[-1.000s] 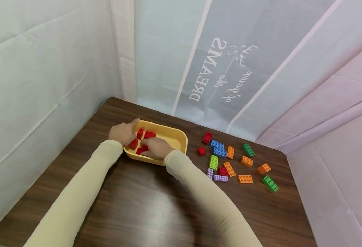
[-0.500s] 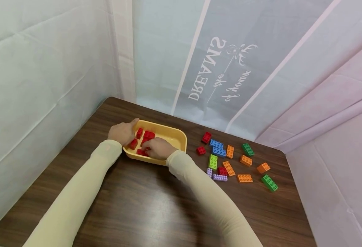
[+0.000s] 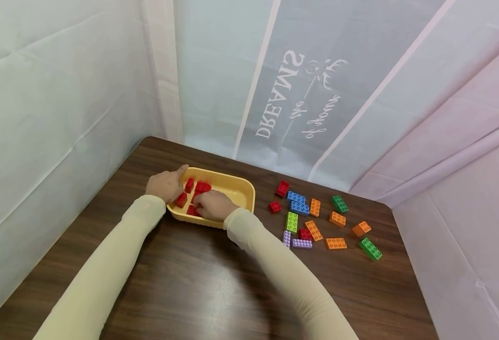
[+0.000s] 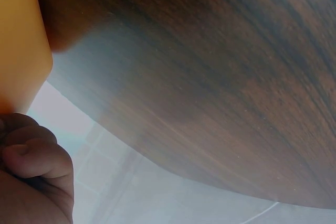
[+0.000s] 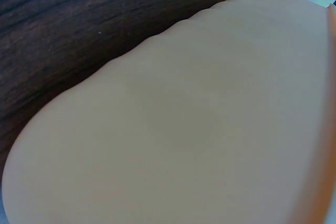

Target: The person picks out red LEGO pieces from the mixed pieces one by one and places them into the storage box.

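Observation:
A yellow plastic bin [image 3: 243, 191] stands near the far left of the table with several red toy bricks [image 3: 181, 200] in its left half. At its left end my left hand [image 3: 165, 185] grips the rim; the left wrist view shows curled fingers [image 4: 42, 158] against the bin's outer wall. My right hand [image 3: 216, 205] reaches over the near side into the bin, fingers curled down and pinching at a red brick [image 3: 192, 210] by the near wall. That hand partly covers the bricks. Mostly the bin's outer side [image 5: 173, 114] fills the right wrist view.
Right of the bin lie loose bricks: red [image 3: 281, 189], blue [image 3: 299, 208], lime [image 3: 292, 222], purple [image 3: 302, 243], orange [image 3: 336, 243] and green [image 3: 370, 249]. A dark wooden table [image 3: 198, 283] bears everything. Fabric curtains [image 3: 219, 71] hang behind and beside it.
My right fingers have shifted slightly among the red bricks, and one red brick now shows by the near wall. The left hand keeps its grip. The head view has shifted a little.

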The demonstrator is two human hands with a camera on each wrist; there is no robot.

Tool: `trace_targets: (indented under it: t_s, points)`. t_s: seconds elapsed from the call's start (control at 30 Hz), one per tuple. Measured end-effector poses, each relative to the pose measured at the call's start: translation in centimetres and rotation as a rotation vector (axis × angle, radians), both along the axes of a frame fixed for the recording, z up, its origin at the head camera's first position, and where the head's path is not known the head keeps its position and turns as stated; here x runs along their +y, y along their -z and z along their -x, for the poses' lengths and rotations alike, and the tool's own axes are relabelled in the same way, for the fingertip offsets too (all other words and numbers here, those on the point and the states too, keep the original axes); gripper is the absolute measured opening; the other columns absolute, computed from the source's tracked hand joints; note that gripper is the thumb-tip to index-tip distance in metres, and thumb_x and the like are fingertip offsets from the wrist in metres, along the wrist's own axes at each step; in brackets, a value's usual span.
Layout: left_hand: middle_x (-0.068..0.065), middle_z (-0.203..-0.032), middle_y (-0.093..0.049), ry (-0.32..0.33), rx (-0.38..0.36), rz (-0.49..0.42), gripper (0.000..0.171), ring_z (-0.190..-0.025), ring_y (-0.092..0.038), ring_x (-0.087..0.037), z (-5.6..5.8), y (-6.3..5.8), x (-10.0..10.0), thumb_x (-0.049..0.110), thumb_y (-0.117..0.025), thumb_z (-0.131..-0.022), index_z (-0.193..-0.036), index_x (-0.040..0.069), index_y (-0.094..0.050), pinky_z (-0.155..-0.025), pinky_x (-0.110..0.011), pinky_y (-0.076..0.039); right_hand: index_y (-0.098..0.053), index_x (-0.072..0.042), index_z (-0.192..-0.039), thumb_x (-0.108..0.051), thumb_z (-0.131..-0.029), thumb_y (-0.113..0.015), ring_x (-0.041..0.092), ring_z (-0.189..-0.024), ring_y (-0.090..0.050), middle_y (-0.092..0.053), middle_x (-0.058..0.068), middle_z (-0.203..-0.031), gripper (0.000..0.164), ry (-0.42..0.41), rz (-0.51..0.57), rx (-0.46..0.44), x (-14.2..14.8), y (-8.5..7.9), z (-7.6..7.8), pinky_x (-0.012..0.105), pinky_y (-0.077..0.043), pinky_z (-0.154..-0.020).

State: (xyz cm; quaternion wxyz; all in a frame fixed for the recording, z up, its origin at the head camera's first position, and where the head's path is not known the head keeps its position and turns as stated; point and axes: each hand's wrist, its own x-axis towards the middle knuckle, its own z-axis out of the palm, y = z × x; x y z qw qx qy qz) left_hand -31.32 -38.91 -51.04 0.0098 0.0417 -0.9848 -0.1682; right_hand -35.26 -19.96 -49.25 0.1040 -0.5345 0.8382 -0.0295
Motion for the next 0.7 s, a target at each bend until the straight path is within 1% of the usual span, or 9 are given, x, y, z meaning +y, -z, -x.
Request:
trace_targets:
  t_s: [0.23,0.37,0.47,0.57,0.7]
  points:
    - [-0.006,-0.056,-0.046,0.000,0.005,0.002,0.064,-0.046,-0.039,-0.020,0.0,0.0,0.1,0.017,-0.049,-0.096,-0.158,0.011,-0.034,-0.046,-0.034,-0.041,-0.071,-0.016,-0.091,-0.015,-0.095,-0.067,0.013,-0.071,-0.052,-0.060,-0.007,-0.078,0.005,0.005,0.005,-0.017,0.3,-0.2,-0.1,0.024,-0.045,-0.072]
    - [-0.007,-0.055,-0.046,0.007,-0.006,0.006,0.064,-0.046,-0.039,-0.021,0.1,-0.3,0.5,0.016,-0.048,-0.097,-0.159,0.011,-0.033,-0.046,-0.035,-0.041,-0.071,-0.016,-0.096,-0.018,-0.096,-0.066,0.013,-0.071,-0.054,-0.061,-0.008,-0.079,0.005,0.028,0.018,-0.036,1.1,-0.5,-0.2,0.023,-0.046,-0.073]
    - [-0.007,-0.055,-0.047,0.011,-0.010,0.001,0.064,-0.045,-0.040,-0.022,-0.1,-0.4,0.7,0.016,-0.047,-0.097,-0.159,0.011,-0.032,-0.045,-0.035,-0.041,-0.071,-0.016,-0.101,-0.021,-0.097,-0.066,0.013,-0.071,-0.055,-0.062,-0.008,-0.081,0.008,0.044,0.036,-0.039,1.5,-0.8,-0.3,0.022,-0.047,-0.075]
    - [-0.007,-0.054,-0.047,0.013,-0.012,-0.001,0.064,-0.045,-0.040,-0.022,-0.3,-0.4,0.7,0.016,-0.046,-0.097,-0.159,0.011,-0.032,-0.045,-0.035,-0.042,-0.071,-0.015,-0.110,-0.023,-0.098,-0.065,0.012,-0.075,-0.057,-0.066,-0.008,-0.088,0.016,0.054,0.071,-0.005,2.1,-1.0,-0.5,0.023,-0.049,-0.080]
    - [-0.007,-0.055,-0.047,0.008,-0.017,-0.001,0.064,-0.046,-0.041,-0.022,-0.6,-0.5,0.5,0.017,-0.047,-0.097,-0.158,0.010,-0.032,-0.046,-0.036,-0.044,-0.069,-0.015,-0.122,-0.029,-0.099,-0.063,0.014,-0.086,-0.060,-0.068,-0.004,-0.101,0.028,0.073,0.109,0.088,3.0,-1.6,-0.5,0.028,-0.051,-0.085]
